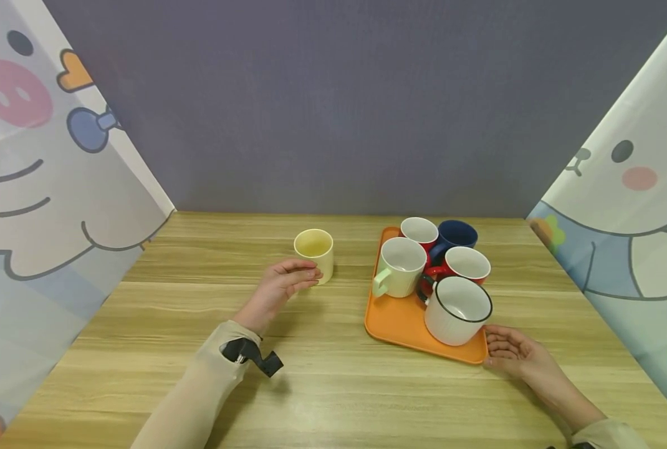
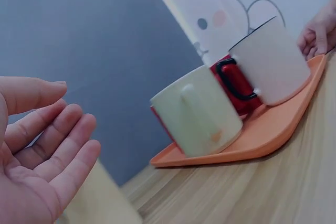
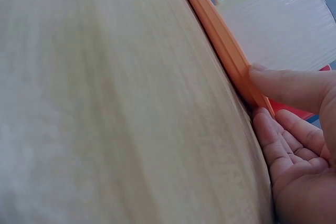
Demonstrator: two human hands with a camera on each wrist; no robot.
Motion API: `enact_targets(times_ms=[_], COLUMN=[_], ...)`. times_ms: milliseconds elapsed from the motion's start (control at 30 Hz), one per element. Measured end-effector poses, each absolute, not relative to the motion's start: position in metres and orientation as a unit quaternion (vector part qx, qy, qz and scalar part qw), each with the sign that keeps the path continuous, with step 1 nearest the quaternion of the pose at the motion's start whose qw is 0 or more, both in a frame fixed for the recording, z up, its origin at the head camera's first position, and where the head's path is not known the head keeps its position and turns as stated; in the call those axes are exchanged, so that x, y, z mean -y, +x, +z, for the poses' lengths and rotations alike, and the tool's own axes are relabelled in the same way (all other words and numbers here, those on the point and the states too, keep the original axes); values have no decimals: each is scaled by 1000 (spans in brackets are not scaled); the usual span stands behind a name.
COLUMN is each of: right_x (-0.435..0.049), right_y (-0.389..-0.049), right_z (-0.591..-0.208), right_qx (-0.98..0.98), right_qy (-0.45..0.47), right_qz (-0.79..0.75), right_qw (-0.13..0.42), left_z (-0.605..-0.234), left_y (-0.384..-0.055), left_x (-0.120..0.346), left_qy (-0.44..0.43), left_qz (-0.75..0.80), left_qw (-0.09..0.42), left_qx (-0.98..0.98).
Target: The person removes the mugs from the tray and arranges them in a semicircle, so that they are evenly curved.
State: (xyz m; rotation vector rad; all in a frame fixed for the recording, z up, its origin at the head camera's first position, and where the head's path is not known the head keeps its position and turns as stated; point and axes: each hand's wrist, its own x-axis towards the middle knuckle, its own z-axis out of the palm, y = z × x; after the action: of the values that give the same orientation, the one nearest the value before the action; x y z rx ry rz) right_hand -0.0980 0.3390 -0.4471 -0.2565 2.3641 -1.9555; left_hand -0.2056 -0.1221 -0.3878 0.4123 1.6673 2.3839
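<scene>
The right hand (image 1: pixel 514 355) pinches the near right corner of the orange tray (image 1: pixel 398 321) between thumb and fingers; lifting by that 1 corner could slide or tip the 5 crowded mugs (image 1: pixel 406 274), the black-rimmed mug (image 1: pixel 451 321) standing closest. The left hand (image 1: pixel 285 284) holds nothing, fingers loosely bent, right by the yellow cup (image 1: pixel 325 265), upright on the table (image 1: pixel 322 386) left of the tray; contact I cannot tell. A stray knuckle could topple it.

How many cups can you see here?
6: the yellow cup by the left hand; at the orange tray, the pale green cup, black-rimmed white cup, blue cup, rear red cup and nearer red cup. More could be hidden behind them.
</scene>
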Motion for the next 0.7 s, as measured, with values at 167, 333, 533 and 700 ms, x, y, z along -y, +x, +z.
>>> enact_targets(times_ms=[167,333,533,700], right_x=[-339,-339,-339,-339], right_y=[-97,-96,-96,-97], right_z=[-447,-446,-445,-446], right_qx=[-771,-773,-774,-762], right_qy=[-85,-82,-73,-90], right_qz=[-631,-628,-628,-640], right_qw=[29,29,31,28], left_z=[-392,-399,-406,-411], left_y=[-206,-208,-211,-212], left_x=[110,97,75,60], left_qy=[146,143,147,154], left_qz=[788,768,756,754], left_qw=[122,132,144,160], left_qx=[-586,-609,-621,-618])
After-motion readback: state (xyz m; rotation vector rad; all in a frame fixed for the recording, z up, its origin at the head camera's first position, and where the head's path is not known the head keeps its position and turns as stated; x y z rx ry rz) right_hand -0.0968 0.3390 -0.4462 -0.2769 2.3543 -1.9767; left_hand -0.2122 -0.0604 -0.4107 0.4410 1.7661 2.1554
